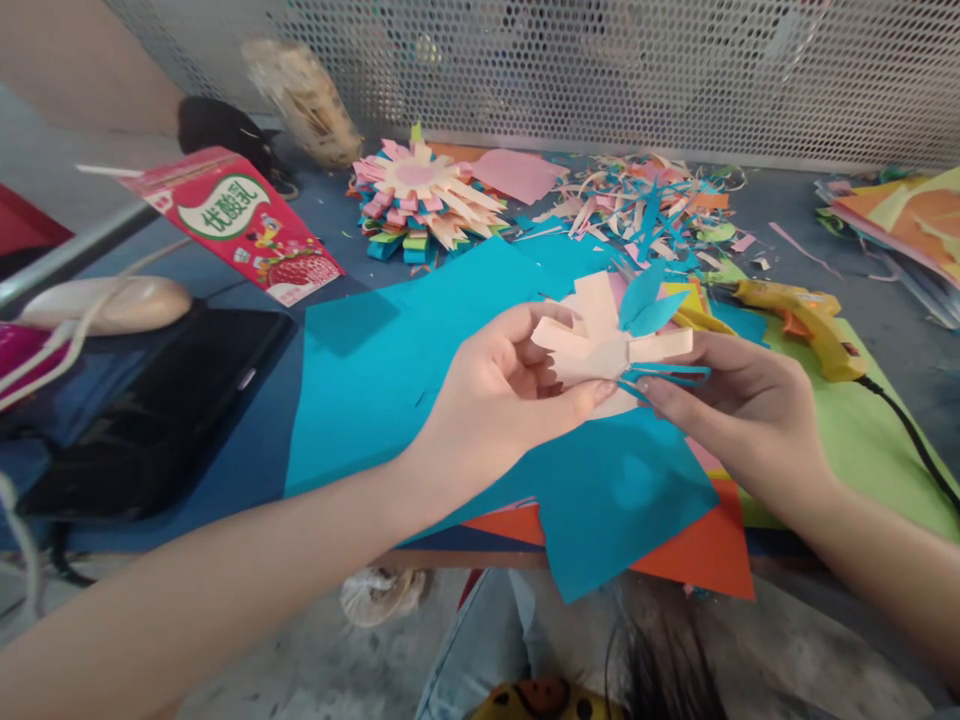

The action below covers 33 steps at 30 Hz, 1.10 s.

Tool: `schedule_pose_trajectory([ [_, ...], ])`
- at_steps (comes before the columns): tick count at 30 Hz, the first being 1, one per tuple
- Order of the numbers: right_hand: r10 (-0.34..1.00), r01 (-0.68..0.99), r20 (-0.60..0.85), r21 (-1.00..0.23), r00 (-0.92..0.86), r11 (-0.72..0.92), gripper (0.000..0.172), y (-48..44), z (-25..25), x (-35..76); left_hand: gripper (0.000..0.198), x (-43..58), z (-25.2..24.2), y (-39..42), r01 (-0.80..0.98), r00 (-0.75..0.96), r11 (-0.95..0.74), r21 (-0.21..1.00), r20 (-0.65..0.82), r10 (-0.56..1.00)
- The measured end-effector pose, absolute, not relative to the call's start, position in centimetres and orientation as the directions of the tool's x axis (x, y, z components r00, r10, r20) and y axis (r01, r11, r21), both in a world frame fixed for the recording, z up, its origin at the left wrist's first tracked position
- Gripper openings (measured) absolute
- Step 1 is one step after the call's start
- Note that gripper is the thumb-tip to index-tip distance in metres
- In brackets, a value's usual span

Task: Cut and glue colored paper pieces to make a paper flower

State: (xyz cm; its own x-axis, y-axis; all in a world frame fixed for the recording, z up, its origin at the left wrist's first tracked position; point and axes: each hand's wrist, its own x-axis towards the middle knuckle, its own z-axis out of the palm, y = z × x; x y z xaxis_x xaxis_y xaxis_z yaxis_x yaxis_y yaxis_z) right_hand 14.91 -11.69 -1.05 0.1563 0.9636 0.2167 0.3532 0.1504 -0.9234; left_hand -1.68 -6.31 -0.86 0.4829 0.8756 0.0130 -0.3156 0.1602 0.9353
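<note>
Between my hands is a cream paper flower (606, 352) with folded strip petals and a flat round centre. Blue paper leaves (651, 305) stand up at its upper right, and thin blue paper loops (671, 373) stick out at its right side. My left hand (517, 375) is closed on the flower's left side, thumb on its lower edge. My right hand (739, 400) pinches the blue loops between thumb and fingers, close to a cream petal. Part of the flower's back is hidden by my fingers.
Blue paper sheets (420, 370) lie beneath my hands. A yellow glue gun (806, 320) rests on green paper (862, 440) at right. Behind are a layered paper flower (416, 190) and paper scraps (649, 205). A red drink carton (244, 225) and black device (161, 410) are left.
</note>
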Motion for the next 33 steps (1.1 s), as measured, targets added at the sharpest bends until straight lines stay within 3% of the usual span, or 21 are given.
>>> schedule_pose_trajectory([
  [11,0.984,0.351,0.131,-0.933,0.12,0.082,0.021,-11.74,-0.57,14.77,0.027,-1.44,-0.51,-6.51,-0.332,0.482,0.208,0.92,-0.024,0.876],
  [17,0.981,0.354,0.132,-0.932,0.14,0.074,0.014,-11.65,-0.66,14.66,0.025,-1.53,-0.54,-6.55,-0.296,0.486,0.186,0.937,-0.02,0.874],
  [33,0.98,0.326,0.133,-0.942,0.15,0.078,0.012,-11.58,-0.96,14.94,0.034,-1.45,-0.31,-6.52,-0.28,0.477,0.226,0.933,-0.069,0.876],
])
